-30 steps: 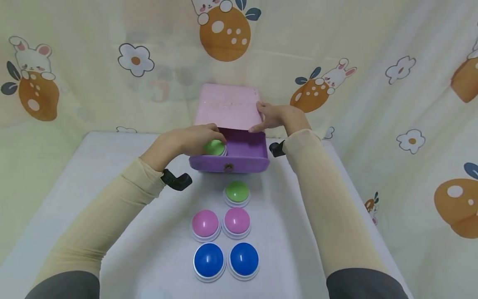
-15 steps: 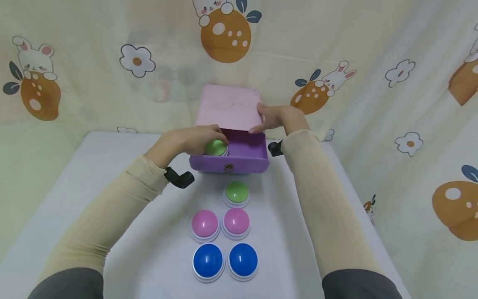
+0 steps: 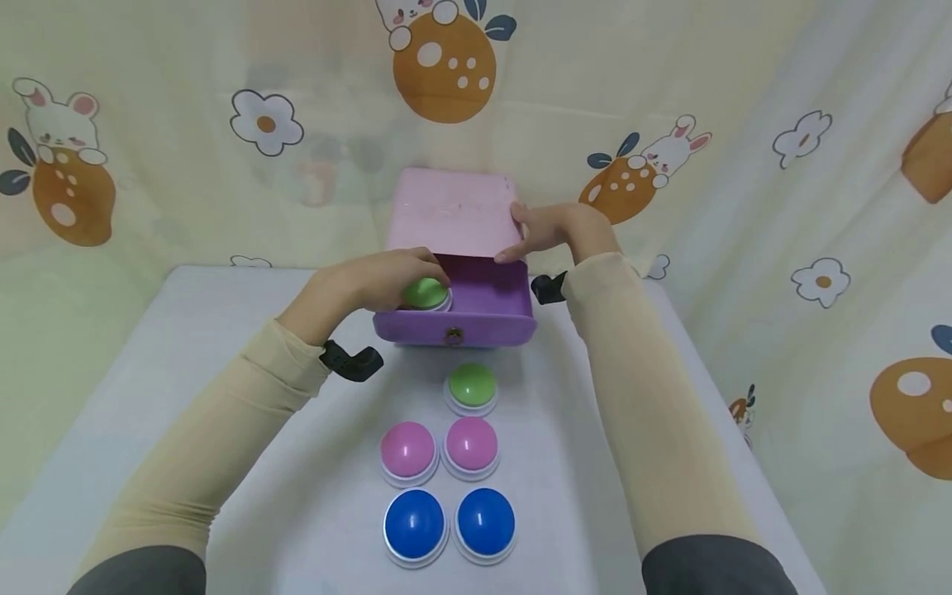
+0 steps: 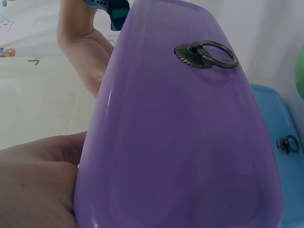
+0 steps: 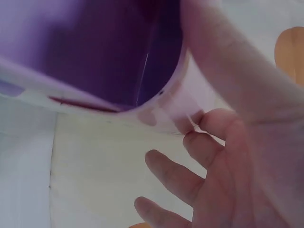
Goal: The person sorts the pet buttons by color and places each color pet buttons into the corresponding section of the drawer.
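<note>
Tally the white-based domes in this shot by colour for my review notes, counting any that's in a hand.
Green: 2, the held green dome in the left hand at the purple drawer, and the loose green dome
Pink: 2, left pink dome and right pink dome
Blue: 2, left blue dome and right blue dome
Total: 6

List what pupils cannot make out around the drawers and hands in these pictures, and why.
Head view: the underside of the green-domed button in the left hand, hidden by the purple drawer's front.
Left wrist view: much of the blue drawer, behind the purple one and past the right edge.
Left wrist view: most of the second green-domed button, cut off by the right edge.
Right wrist view: the right hand's thumb tip, cut off by the top edge.
</note>
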Tool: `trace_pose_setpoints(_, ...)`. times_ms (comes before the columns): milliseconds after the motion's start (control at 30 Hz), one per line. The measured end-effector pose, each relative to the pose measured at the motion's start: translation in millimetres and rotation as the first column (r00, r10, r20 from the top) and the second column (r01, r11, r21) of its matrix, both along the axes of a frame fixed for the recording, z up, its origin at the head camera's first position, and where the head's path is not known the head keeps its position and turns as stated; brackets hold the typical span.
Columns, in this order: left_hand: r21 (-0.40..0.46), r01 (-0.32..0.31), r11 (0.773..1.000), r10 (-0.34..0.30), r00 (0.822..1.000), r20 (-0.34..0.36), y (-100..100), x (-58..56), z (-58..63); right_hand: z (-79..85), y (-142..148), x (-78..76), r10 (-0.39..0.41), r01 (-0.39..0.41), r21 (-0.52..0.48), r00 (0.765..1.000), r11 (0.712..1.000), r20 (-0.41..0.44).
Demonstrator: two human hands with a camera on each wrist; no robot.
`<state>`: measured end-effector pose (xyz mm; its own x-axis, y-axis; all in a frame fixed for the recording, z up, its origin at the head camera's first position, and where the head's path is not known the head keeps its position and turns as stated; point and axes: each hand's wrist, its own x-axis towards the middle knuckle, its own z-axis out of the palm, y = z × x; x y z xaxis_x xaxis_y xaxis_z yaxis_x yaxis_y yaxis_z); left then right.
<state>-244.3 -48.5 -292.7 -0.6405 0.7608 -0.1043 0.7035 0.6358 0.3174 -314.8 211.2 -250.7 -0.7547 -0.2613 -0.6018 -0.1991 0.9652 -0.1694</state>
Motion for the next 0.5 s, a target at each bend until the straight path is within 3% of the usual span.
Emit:
trace_pose_setpoints(167, -0.012, -0.047, 0.999, 0.047, 0.999, -0.013, -2.2, 5.0, 5.7, 4.9, -6.5, 4.0, -0.026, 0.026, 0.045, 1.000, 0.999, -0.015)
trace_pose_setpoints(300, -0.011, -0.105, 0.994, 0.105, 0.994, -0.020, -8.2, 11.6, 17.5, 9.1, -13.7, 7.2, -0.070, 0.073, 0.064, 0.997, 0.995, -0.034)
trace_pose_setpoints(433, 0.025, -0.132, 0.991, 0.134, 0.988, -0.083, -13.3, 22.8, 29.7, 10.0, -14.8, 9.4, -0.089, 0.092, 0.070, 0.995, 0.993, -0.044)
trace_pose_setpoints(500, 0.052, -0.134, 0.990, 0.140, 0.977, -0.158, -14.2, 30.8, 32.5, 9.9, -14.3, 10.2, -0.096, 0.099, 0.069, 0.994, 0.993, -0.043)
